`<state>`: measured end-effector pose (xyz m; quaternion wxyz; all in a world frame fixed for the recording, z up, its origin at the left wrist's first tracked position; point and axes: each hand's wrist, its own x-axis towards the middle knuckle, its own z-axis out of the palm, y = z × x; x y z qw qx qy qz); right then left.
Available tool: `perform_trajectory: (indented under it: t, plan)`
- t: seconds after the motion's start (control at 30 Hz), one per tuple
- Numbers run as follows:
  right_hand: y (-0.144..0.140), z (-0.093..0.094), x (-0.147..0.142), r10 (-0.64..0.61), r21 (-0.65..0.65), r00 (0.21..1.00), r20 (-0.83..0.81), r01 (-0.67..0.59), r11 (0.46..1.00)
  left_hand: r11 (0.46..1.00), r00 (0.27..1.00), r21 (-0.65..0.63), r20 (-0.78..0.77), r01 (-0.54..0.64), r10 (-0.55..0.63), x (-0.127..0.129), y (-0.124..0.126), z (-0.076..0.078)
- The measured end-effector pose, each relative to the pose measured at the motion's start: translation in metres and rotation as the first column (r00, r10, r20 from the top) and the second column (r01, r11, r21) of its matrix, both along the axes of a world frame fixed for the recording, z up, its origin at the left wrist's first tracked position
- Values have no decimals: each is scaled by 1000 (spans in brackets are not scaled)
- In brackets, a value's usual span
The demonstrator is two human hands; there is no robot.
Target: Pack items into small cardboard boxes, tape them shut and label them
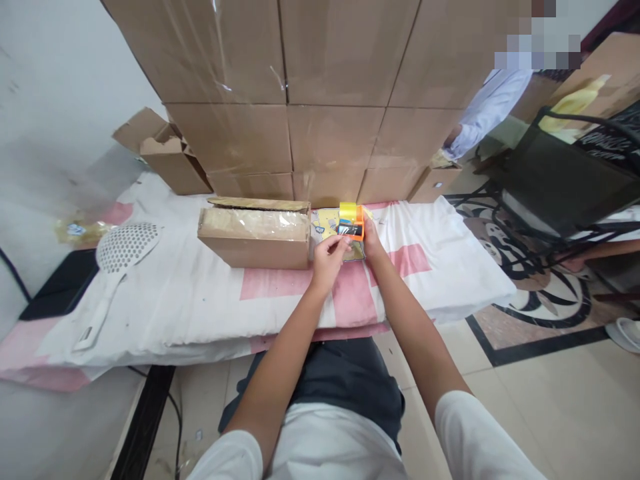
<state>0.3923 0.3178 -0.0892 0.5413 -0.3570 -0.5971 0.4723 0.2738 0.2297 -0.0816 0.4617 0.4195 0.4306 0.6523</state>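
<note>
An orange tape dispenser with a yellowish roll of tape stands on the cloth-covered table, just right of a taped brown cardboard box. My right hand grips the dispenser from its right side. My left hand pinches at the dispenser's front edge, where the tape end is, though the tape itself is too small to make out. A yellow printed sheet lies under the dispenser.
A wall of stacked cardboard boxes rises behind the table. An open box sits at the back left, a white perforated scoop on the table's left. Another person's sleeve and a black cart are at right.
</note>
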Motion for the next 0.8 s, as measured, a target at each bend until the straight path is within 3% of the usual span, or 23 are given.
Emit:
perform_trajectory:
  t: [0.13,0.43,0.63,0.8]
  plan:
    - [-1,4,5,44,123,998,37,-48,991,1000,998,19,60,-19,18,-5,6,0]
    - [-3,13,19,117,115,985,125,-131,985,990,980,-81,172,115,-99,-11,9,1]
    - [5,6,20,170,95,972,162,-187,978,994,968,-55,240,93,-77,-10,10,1]
    - [1,7,17,126,134,979,163,-149,980,994,976,-65,209,82,-67,-10,11,-1]
